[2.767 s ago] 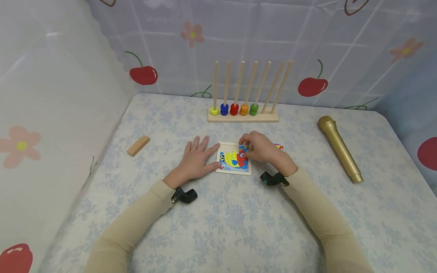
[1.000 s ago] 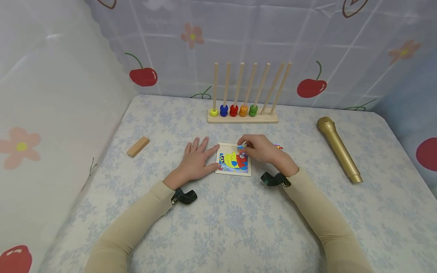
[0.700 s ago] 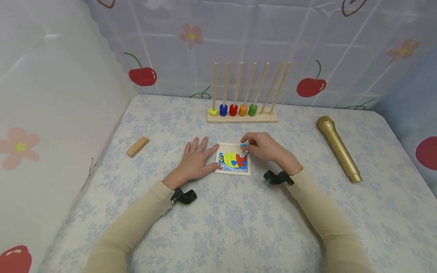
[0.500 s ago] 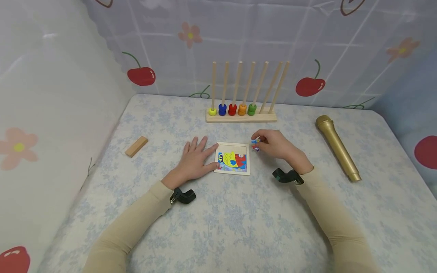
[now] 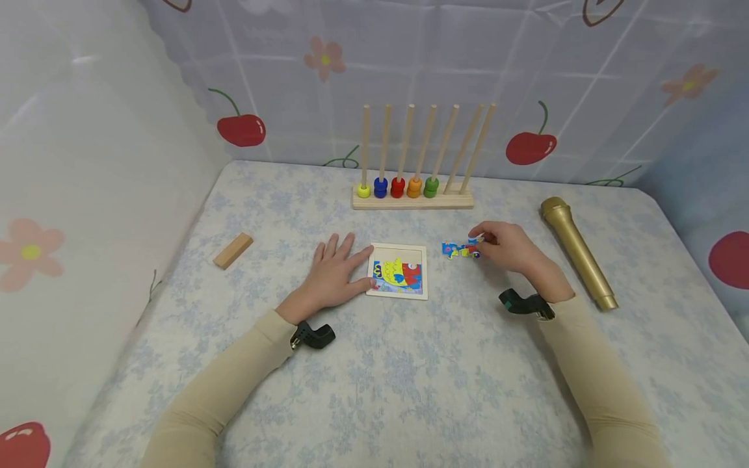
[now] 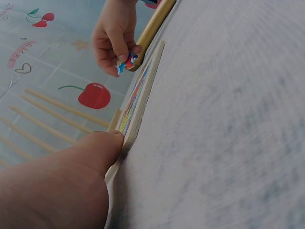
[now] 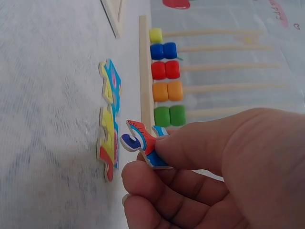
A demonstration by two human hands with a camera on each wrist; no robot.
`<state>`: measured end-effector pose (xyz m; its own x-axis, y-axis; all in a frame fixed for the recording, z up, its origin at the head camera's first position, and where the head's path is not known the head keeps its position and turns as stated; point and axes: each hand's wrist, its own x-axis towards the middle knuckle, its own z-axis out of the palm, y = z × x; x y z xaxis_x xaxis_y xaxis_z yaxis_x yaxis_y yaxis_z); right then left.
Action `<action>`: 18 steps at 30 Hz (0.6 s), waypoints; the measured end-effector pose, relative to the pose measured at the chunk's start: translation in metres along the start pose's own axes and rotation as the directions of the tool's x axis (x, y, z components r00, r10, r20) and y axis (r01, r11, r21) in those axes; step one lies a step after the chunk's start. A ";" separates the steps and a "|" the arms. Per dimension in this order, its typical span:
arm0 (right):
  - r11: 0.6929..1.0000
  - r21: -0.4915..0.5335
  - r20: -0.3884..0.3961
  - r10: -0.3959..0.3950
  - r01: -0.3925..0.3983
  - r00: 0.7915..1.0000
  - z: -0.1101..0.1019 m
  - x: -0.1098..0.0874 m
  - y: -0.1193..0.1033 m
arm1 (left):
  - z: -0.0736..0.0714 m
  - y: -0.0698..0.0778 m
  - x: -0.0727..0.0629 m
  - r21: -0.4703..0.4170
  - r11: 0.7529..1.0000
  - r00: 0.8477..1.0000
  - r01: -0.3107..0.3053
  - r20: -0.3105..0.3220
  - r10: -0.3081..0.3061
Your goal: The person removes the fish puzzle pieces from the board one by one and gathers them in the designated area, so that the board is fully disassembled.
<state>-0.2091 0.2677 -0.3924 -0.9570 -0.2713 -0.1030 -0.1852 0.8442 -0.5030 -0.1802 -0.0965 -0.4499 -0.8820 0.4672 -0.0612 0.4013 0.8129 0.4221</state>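
My left hand (image 5: 330, 276) lies spread on the cloth, its thumb and forefinger touching the left side of a square wooden puzzle tray (image 5: 425, 276). Inside, a fish picture fills the lower part, and bare wood shows along the top. Right of the tray, my right hand (image 5: 510, 248) pinches a red and blue puzzle piece with a printed eye (image 7: 143, 143) between thumb and fingers. Two loose puzzle pieces, one blue and yellow (image 7: 112, 86), the other yellow, red and pink (image 7: 108, 138), lie flat beside that hand. In the left wrist view, my thumb presses the tray's edge (image 6: 143, 107).
Behind the tray stands a wooden peg rack (image 5: 412, 203) with coloured beads on several of its upright pegs. A gold microphone (image 5: 578, 253) lies on the right, a small wooden block (image 5: 233, 251) on the left. A printed curtain (image 5: 409, 65) hangs along the back.
My right hand has lifted the eye piece out of the tray's upper right and carried it right, to beside the loose pieces. The left hand has stayed on the tray's edge.
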 end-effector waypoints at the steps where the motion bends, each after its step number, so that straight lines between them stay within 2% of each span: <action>1: 1.000 0.002 -0.002 0.004 -0.004 1.000 -0.001 -0.001 0.002 | 0.000 0.000 0.000 0.000 1.000 1.000 -0.001 -0.002 0.001; 14: 0.998 0.008 -0.001 0.056 -0.056 0.998 -0.009 -0.006 0.028 | 0.001 0.000 0.000 -0.003 1.000 1.000 -0.010 0.000 0.010; 18: 0.997 0.012 0.021 0.081 -0.082 0.996 -0.008 -0.005 0.032 | 0.001 -0.001 0.000 0.001 1.000 1.000 -0.010 0.000 0.010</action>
<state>-0.2123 0.2991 -0.4012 -0.9640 -0.2112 -0.1614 -0.1036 0.8578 -0.5035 -0.1802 -0.0966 -0.4512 -0.8779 0.4755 -0.0574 0.4102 0.8084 0.4221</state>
